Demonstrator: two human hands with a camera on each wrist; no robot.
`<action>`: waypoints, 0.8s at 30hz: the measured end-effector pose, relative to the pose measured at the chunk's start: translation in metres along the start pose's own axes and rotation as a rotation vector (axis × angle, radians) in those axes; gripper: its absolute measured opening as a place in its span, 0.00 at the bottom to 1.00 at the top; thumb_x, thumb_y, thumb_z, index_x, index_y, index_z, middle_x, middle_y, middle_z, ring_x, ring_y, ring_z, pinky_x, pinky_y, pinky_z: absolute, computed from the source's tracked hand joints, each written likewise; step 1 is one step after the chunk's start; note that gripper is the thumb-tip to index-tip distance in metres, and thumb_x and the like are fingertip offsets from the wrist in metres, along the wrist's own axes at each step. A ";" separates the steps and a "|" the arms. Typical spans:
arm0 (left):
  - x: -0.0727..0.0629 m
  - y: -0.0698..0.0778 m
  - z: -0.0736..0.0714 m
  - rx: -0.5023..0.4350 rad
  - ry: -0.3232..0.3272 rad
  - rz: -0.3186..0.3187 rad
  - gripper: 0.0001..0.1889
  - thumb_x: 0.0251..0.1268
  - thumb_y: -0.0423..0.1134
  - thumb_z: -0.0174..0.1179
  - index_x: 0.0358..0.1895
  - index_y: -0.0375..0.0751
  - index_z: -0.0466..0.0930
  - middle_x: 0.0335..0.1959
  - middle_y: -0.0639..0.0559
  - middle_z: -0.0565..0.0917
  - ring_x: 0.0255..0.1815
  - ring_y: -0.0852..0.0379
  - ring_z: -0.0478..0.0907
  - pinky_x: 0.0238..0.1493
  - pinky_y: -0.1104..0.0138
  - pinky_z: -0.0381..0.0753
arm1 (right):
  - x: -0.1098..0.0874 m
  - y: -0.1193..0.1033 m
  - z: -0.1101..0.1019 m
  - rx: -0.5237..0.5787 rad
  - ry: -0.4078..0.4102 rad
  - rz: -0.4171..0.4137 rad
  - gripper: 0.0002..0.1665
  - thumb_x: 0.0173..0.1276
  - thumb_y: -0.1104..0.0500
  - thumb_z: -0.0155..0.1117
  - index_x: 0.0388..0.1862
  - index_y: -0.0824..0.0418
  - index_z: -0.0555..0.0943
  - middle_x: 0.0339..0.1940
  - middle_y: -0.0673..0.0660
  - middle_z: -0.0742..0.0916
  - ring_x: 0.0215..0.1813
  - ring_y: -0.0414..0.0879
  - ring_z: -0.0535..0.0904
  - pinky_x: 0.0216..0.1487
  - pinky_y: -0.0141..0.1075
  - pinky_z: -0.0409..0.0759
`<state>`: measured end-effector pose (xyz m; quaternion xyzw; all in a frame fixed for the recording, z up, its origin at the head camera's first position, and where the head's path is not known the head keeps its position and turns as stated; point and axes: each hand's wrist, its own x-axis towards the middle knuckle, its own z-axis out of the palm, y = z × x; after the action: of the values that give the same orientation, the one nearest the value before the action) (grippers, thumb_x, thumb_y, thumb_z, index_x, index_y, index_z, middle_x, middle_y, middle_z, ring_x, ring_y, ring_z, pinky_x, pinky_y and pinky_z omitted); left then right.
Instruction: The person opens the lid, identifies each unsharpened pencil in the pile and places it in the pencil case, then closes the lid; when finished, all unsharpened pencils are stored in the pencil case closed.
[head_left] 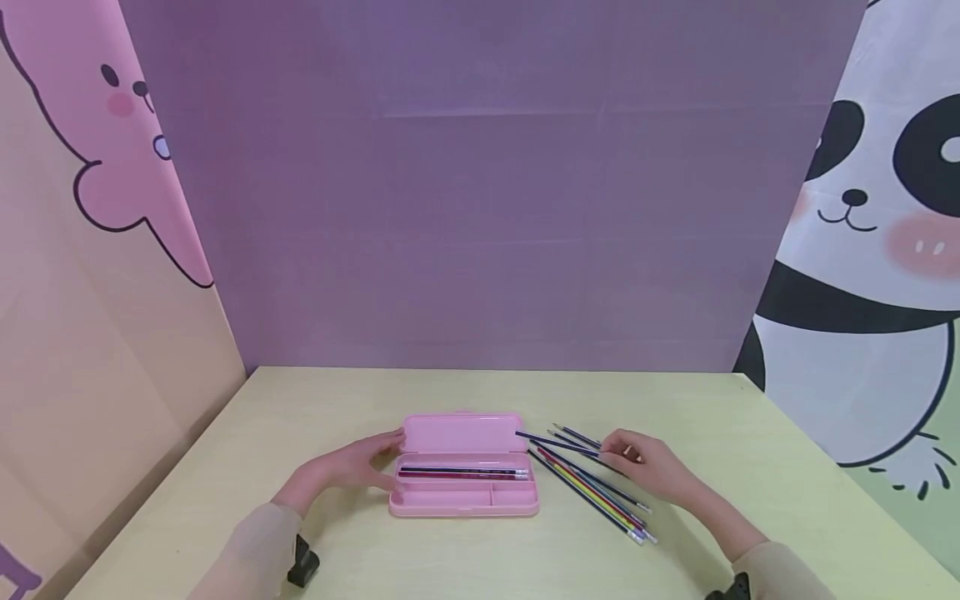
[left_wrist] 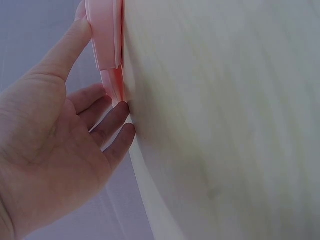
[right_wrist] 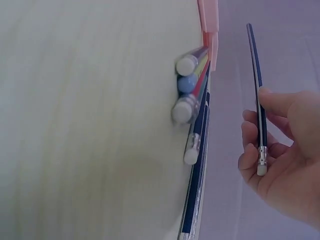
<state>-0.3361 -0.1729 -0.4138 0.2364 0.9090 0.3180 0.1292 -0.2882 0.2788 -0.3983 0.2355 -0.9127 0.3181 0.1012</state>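
A pink pencil case [head_left: 442, 502] lies with its lid [head_left: 461, 433] folded back, a few dark pencils [head_left: 461, 472] in its long rear compartment. My left hand [head_left: 352, 465] rests against the case's left side, thumb at the base and fingers by the lid; in the left wrist view the thumb [left_wrist: 75, 40] touches the case's edge. My right hand [head_left: 654, 469] pinches a dark blue pencil [right_wrist: 254, 60] near its white eraser end. The pencil's other end points left, toward the lid's right edge. Below it, several loose pencils [head_left: 596, 498] lie fanned on the table.
The pale wooden table [head_left: 360, 558] ends at a purple backdrop [head_left: 480, 250] at the back. A pink cartoon wall panel [head_left: 90, 292] stands at the left and a panda panel [head_left: 862, 367] at the right. The case's front row has a divider, with a small section at right.
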 end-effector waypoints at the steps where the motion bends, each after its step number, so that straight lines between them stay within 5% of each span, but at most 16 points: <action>1: 0.000 0.000 0.000 0.000 0.000 0.002 0.51 0.48 0.52 0.71 0.73 0.39 0.52 0.74 0.40 0.53 0.74 0.39 0.48 0.73 0.44 0.49 | 0.001 -0.001 0.001 -0.001 -0.002 0.004 0.04 0.68 0.59 0.59 0.38 0.58 0.79 0.31 0.51 0.82 0.28 0.33 0.71 0.27 0.27 0.74; 19: 0.000 0.001 -0.001 0.004 -0.001 0.016 0.51 0.48 0.51 0.71 0.73 0.38 0.52 0.74 0.39 0.52 0.74 0.38 0.49 0.73 0.44 0.49 | 0.020 -0.019 0.016 0.017 -0.028 0.019 0.07 0.62 0.58 0.66 0.37 0.60 0.81 0.30 0.48 0.81 0.30 0.34 0.73 0.32 0.26 0.77; 24: 0.000 0.001 0.000 0.008 -0.002 0.003 0.52 0.47 0.52 0.71 0.73 0.40 0.52 0.75 0.40 0.52 0.74 0.39 0.48 0.73 0.44 0.49 | 0.026 -0.026 0.024 0.015 -0.002 -0.043 0.05 0.61 0.60 0.66 0.35 0.59 0.82 0.28 0.47 0.80 0.29 0.35 0.71 0.29 0.26 0.75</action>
<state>-0.3356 -0.1727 -0.4129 0.2386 0.9098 0.3143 0.1288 -0.2984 0.2360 -0.3947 0.2560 -0.9051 0.3227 0.1054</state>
